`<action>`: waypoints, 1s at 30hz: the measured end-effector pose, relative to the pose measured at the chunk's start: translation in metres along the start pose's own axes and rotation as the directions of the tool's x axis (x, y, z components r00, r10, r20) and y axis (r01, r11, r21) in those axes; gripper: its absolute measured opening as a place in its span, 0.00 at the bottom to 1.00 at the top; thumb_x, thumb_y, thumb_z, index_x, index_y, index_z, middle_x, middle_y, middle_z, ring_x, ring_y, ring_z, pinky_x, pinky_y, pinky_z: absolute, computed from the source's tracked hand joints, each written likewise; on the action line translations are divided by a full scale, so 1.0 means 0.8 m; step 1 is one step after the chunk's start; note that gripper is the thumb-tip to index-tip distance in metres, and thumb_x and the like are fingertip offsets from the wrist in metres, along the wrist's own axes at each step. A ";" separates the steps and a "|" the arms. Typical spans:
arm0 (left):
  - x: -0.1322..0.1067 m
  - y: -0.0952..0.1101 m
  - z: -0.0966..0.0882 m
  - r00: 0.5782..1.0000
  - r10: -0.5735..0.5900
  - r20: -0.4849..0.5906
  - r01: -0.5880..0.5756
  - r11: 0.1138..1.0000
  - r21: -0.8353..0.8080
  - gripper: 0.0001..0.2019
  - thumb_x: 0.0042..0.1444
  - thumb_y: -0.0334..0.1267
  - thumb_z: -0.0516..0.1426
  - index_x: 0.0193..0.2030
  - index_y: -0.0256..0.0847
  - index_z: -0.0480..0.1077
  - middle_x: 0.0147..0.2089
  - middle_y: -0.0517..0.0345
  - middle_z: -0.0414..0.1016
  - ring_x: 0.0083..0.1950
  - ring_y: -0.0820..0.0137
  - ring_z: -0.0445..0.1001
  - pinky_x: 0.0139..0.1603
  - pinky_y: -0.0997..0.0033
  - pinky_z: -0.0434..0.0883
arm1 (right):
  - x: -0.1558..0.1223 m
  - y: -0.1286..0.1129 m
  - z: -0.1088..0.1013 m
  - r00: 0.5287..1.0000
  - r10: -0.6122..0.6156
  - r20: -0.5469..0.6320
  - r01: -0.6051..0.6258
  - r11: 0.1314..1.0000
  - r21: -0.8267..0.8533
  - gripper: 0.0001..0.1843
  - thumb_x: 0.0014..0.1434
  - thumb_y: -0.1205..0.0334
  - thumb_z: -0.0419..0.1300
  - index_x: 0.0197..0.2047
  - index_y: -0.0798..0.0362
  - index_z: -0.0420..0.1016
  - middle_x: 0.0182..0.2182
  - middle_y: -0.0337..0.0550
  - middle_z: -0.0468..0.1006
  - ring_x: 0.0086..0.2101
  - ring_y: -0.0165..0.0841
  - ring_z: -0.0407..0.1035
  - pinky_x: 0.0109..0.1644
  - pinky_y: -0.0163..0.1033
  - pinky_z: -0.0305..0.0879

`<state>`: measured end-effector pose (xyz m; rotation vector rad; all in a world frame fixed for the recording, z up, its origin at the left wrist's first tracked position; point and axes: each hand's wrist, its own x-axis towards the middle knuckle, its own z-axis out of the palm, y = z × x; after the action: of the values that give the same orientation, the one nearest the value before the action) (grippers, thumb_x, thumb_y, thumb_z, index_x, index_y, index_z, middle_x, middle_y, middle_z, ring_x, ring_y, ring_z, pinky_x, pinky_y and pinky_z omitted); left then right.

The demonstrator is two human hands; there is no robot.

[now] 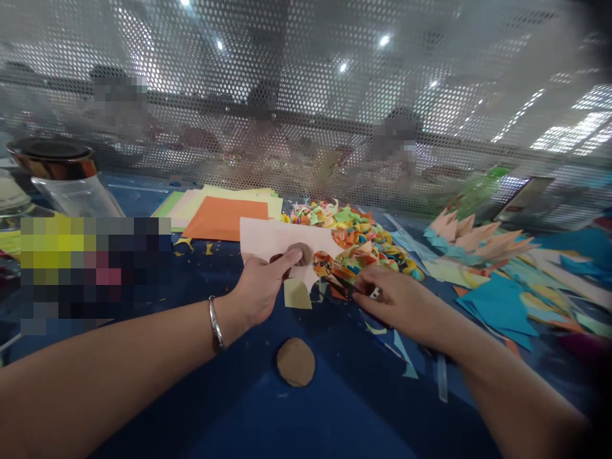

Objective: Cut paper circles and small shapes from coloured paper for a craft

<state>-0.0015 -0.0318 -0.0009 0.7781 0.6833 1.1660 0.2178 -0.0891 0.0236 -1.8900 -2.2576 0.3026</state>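
Note:
My left hand [261,284] pinches a pale pink sheet of paper [258,236], its thumb pressing a small round brown disc [300,253] against the paper. A curved edge shows on the paper's right side. In my right hand [385,293] is a pair of scissors [342,282], its blades pointing left toward the paper; whether they touch it I cannot tell. Below both hands, a larger round cardboard disc [295,362] lies flat on the blue table. A small pale yellow piece of paper [298,294] hangs or lies just under the pink sheet.
Colourful curled paper pieces [368,233] are heaped behind my right hand. An orange sheet [224,217] tops a paper stack at the back. Folded peach paper points [473,233] and blue sheets [500,306] lie right. A clear jar [76,191] stands left; a perforated metal screen [306,140] rises behind.

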 end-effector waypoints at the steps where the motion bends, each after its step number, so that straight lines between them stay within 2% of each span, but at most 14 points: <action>1: 0.000 0.000 0.001 0.999 -0.016 -0.039 0.016 1.000 -0.002 0.10 0.44 0.35 0.69 0.23 0.33 0.73 0.34 0.50 0.76 0.41 0.69 0.74 0.53 0.65 0.70 | 0.000 -0.001 -0.001 1.000 -0.012 -0.019 0.013 0.999 0.051 0.12 0.62 0.54 0.53 0.30 0.51 0.67 0.29 0.43 0.73 0.28 0.33 0.67 0.32 0.38 0.59; 4: -0.001 -0.001 0.003 0.994 -0.034 -0.108 0.035 0.999 0.000 0.09 0.44 0.35 0.68 0.23 0.33 0.73 0.34 0.51 0.76 0.39 0.70 0.74 0.50 0.68 0.71 | 0.000 -0.007 0.000 0.997 -0.050 -0.057 0.061 0.979 0.197 0.15 0.64 0.50 0.51 0.31 0.50 0.66 0.28 0.42 0.74 0.29 0.34 0.67 0.31 0.38 0.61; 8: -0.003 -0.001 0.006 0.990 -0.061 -0.128 0.062 0.998 -0.001 0.09 0.45 0.35 0.67 0.23 0.34 0.73 0.31 0.55 0.75 0.35 0.72 0.73 0.44 0.70 0.72 | 0.001 -0.020 0.009 0.993 -0.064 -0.100 0.099 0.914 0.394 0.14 0.66 0.52 0.50 0.33 0.50 0.68 0.31 0.43 0.76 0.34 0.36 0.71 0.39 0.40 0.66; 12: -0.009 0.006 0.013 0.987 -0.090 -0.133 0.086 0.996 -0.035 0.07 0.44 0.33 0.67 0.28 0.33 0.75 0.34 0.53 0.77 0.36 0.72 0.73 0.40 0.72 0.72 | 0.001 -0.032 0.021 0.999 -0.037 -0.008 0.033 0.766 0.642 0.16 0.68 0.49 0.49 0.35 0.49 0.66 0.28 0.41 0.76 0.30 0.35 0.73 0.34 0.39 0.69; 15: -0.012 0.009 0.015 0.988 -0.097 -0.116 0.093 0.995 -0.040 0.09 0.43 0.33 0.68 0.32 0.33 0.76 0.34 0.55 0.77 0.35 0.72 0.73 0.39 0.74 0.72 | 0.000 -0.041 0.027 0.999 -0.002 0.054 -0.039 0.662 0.749 0.15 0.68 0.47 0.50 0.36 0.49 0.63 0.27 0.38 0.75 0.25 0.32 0.72 0.28 0.37 0.68; 18: -0.012 0.008 0.013 0.990 -0.111 -0.085 0.111 0.994 -0.015 0.10 0.44 0.36 0.68 0.31 0.32 0.76 0.30 0.57 0.74 0.33 0.73 0.71 0.39 0.72 0.71 | -0.001 -0.051 0.030 0.999 0.025 0.043 -0.049 0.627 0.778 0.16 0.68 0.46 0.50 0.35 0.48 0.60 0.26 0.37 0.74 0.23 0.30 0.70 0.25 0.35 0.65; 23: -0.012 0.004 0.012 0.988 -0.150 -0.031 0.149 0.989 -0.025 0.11 0.44 0.38 0.68 0.28 0.33 0.74 0.30 0.55 0.74 0.34 0.70 0.72 0.42 0.67 0.72 | -0.002 -0.061 0.032 0.996 0.091 0.013 -0.071 0.669 0.740 0.19 0.68 0.44 0.48 0.33 0.49 0.59 0.24 0.35 0.72 0.20 0.27 0.64 0.22 0.33 0.58; 26: -0.013 0.004 0.013 0.989 -0.149 -0.006 0.148 0.988 -0.051 0.11 0.44 0.38 0.69 0.28 0.34 0.74 0.32 0.53 0.75 0.36 0.68 0.74 0.45 0.65 0.73 | -0.001 -0.062 0.032 0.992 0.121 -0.039 -0.054 0.677 0.734 0.20 0.68 0.41 0.49 0.33 0.49 0.60 0.21 0.33 0.68 0.21 0.27 0.60 0.24 0.33 0.57; 30: -0.011 0.004 0.014 0.994 -0.089 -0.071 0.081 0.992 -0.100 0.09 0.44 0.35 0.69 0.30 0.36 0.76 0.37 0.52 0.79 0.39 0.69 0.76 0.49 0.67 0.73 | -0.001 -0.064 0.033 0.970 0.213 -0.121 -0.047 0.648 0.761 0.24 0.67 0.39 0.47 0.29 0.49 0.61 0.20 0.35 0.65 0.22 0.30 0.60 0.27 0.36 0.59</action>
<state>0.0034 -0.0415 0.0088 0.6201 0.7107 1.1468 0.1624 -0.0994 0.0123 -1.5111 -1.4788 0.8772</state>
